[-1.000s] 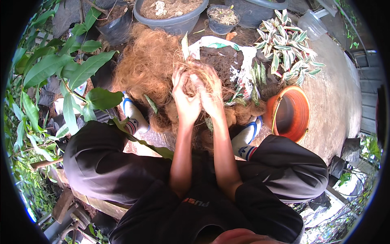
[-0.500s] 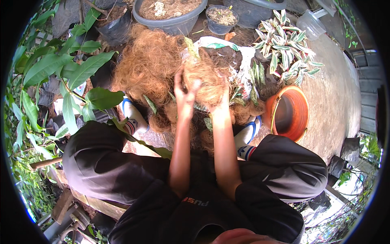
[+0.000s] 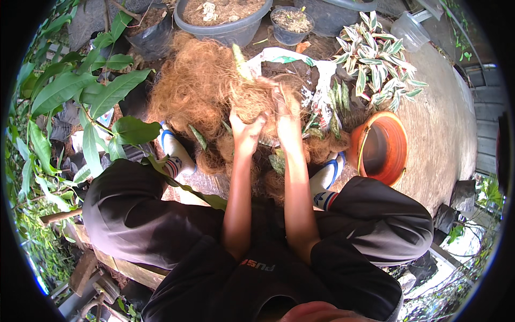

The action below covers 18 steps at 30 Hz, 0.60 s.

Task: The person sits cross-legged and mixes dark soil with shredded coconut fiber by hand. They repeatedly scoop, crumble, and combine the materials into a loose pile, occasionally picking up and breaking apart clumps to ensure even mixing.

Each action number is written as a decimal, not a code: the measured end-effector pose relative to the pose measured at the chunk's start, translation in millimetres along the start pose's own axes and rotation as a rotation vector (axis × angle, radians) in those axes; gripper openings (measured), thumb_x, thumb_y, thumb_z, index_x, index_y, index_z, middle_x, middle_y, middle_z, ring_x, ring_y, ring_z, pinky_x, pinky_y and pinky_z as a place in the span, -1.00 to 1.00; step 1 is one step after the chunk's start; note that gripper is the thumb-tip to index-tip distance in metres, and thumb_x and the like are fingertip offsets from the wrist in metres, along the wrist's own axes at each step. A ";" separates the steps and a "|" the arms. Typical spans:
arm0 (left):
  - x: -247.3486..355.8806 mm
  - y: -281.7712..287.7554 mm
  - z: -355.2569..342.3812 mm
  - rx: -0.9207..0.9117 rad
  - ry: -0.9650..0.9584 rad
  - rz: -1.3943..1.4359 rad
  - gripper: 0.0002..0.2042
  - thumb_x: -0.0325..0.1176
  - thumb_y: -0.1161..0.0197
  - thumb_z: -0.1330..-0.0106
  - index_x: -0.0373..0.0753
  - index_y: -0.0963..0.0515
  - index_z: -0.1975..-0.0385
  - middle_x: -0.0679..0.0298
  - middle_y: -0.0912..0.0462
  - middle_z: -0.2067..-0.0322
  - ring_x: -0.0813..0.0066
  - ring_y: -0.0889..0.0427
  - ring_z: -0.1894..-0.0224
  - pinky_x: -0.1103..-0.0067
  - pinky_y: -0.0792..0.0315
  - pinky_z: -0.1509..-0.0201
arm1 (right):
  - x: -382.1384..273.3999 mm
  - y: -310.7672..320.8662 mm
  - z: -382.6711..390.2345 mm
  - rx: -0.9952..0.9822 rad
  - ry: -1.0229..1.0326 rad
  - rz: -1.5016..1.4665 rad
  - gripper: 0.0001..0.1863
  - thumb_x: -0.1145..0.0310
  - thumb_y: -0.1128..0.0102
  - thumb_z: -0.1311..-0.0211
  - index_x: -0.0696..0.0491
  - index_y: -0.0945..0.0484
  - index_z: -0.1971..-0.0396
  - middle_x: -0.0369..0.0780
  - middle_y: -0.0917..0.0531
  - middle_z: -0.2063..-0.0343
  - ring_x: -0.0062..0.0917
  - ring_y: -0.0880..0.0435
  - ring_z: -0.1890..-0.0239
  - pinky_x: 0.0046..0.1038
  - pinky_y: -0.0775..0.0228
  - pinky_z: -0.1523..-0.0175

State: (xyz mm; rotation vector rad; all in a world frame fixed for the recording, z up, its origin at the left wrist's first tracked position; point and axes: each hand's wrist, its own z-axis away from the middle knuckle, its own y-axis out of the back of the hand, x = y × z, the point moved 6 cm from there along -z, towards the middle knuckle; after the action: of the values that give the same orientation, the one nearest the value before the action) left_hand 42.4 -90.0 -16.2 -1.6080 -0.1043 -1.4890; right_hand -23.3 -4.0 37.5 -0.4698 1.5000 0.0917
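Note:
A clump of brown coir-like fibre point(image 3: 251, 96) is held between my two hands, with a pale green leaf cutting point(image 3: 238, 60) sticking up from its top. My left hand point(image 3: 247, 127) cups the lower left of the clump, fingers curled behind it. Around its right side is my right hand point(image 3: 287, 119), its fingertips partly hidden by strands. A large loose pile of the same fibre point(image 3: 188, 86) lies just left of them. Behind the hands sits a white bag point(image 3: 325, 75) of dark soil point(image 3: 295, 70), with narrow mottled leaves point(image 3: 339, 102) at its right edge.
An orange bucket point(image 3: 391, 161) stands at my right, below a striped-leaf plant point(image 3: 375, 64). Grey pots point(image 3: 225, 35) and a small black pot point(image 3: 289, 35) line the back. Broad-leafed branches point(image 3: 80, 96) reach in from the left. My socked feet point(image 3: 177, 153) flank the fibre.
A second ago my hands were pressed together over the clump; they parted slightly and turned it, showing more fibre. The leaf tip now leans further left, and both hands have shifted their grip.

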 end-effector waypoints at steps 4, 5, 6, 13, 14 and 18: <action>2.8 16.0 -6.0 0.068 -0.080 0.002 -0.35 -0.61 -0.35 -0.03 -0.40 -0.22 -0.17 0.13 -0.50 0.01 0.40 -0.54 0.02 0.49 -0.45 -0.11 | 0.7 -25.0 2.5 -0.165 0.011 0.370 -0.64 0.18 0.03 -0.37 0.01 -0.54 -0.03 -0.09 -0.49 -0.09 -0.25 -0.42 -0.17 -0.27 -0.15 -0.30; 2.4 20.1 -8.6 0.073 -0.113 -0.027 -0.35 -0.62 -0.34 -0.04 -0.40 -0.22 -0.17 0.12 -0.50 0.00 0.39 -0.53 0.01 0.49 -0.45 -0.11 | 1.0 -29.4 4.9 -0.173 0.042 0.437 -0.62 0.18 0.04 -0.38 0.04 -0.51 -0.07 -0.05 -0.48 -0.10 -0.23 -0.43 -0.17 -0.27 -0.13 -0.32; 5.5 20.9 -9.4 0.080 -0.146 -0.057 -0.36 -0.62 -0.33 -0.06 -0.40 -0.21 -0.18 0.12 -0.50 -0.01 0.38 -0.53 0.00 0.48 -0.44 -0.12 | 0.4 -34.2 8.0 -0.183 0.072 0.503 -0.60 0.19 0.06 -0.39 0.07 -0.47 -0.11 -0.01 -0.46 -0.10 -0.21 -0.44 -0.17 -0.26 -0.12 -0.33; 9.1 25.5 -5.2 0.029 0.082 -0.096 -0.23 -0.53 -0.26 -0.21 -0.32 0.08 -0.35 0.04 -0.29 -0.21 0.30 -0.42 -0.15 0.47 -0.37 -0.21 | 7.9 -34.5 9.5 -0.136 -0.030 0.701 -0.37 -0.02 -0.10 -0.25 0.03 -0.33 -0.22 0.10 -0.30 -0.21 -0.01 -0.25 -0.29 -0.07 -0.11 -0.34; 5.6 26.8 -2.4 0.036 0.169 -0.053 -0.19 -0.52 -0.25 -0.22 -0.31 0.14 -0.38 0.02 -0.23 -0.25 0.29 -0.39 -0.19 0.46 -0.36 -0.22 | 11.6 -27.7 5.1 -0.062 0.034 0.654 -0.36 -0.05 -0.15 -0.20 0.07 -0.39 -0.17 0.11 -0.40 -0.15 -0.04 -0.33 -0.24 -0.09 -0.14 -0.33; 20.5 12.0 0.7 -0.065 0.308 0.073 -0.16 -0.20 -0.19 -0.09 -0.41 0.05 -0.34 0.01 -0.12 -0.32 0.18 -0.14 -0.35 0.34 0.04 -0.44 | 34.3 11.1 -5.7 0.094 -0.123 0.470 -0.14 -0.18 -0.30 -0.02 0.32 -0.43 -0.06 0.17 -0.50 -0.03 -0.10 -0.46 -0.16 -0.09 -0.17 -0.30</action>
State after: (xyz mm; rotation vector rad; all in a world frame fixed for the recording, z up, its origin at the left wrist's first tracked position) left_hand 55.7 -106.6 -5.7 -1.3979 0.1759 -1.6779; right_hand -29.6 -3.7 1.6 -0.0283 1.4610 0.4094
